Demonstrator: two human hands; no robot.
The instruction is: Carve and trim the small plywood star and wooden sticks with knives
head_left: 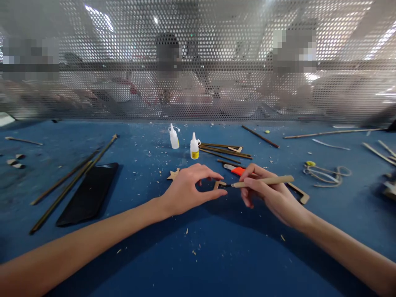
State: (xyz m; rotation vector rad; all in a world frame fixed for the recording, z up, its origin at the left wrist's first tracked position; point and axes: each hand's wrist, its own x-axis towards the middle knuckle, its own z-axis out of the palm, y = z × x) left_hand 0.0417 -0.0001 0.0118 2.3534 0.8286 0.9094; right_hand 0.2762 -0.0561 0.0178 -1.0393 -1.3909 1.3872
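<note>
My left hand (187, 187) reaches in from the left, thumb and fingertips curved around a small pale wooden corner piece (215, 185), close against it. My right hand (269, 192) grips a slim tool with a wooden handle (276, 180), held like a pen. Its thin dark tip points left and meets the corner piece; the tip's kind is too small to tell. Behind my right fingers lies an orange-red cutter (238, 170), partly hidden. Another pale corner with a dark strip (304, 199) shows beyond my right wrist. A wooden star (173, 175) sits behind my left hand.
Two white glue bottles (194, 149) stand behind my hands, near a bundle of brown sticks (227, 152). A black phone-like slab (89, 194) and long sticks (72, 183) lie left. Looped cord (328, 175) lies right. A perforated metal screen (198, 90) closes the back, people beyond it.
</note>
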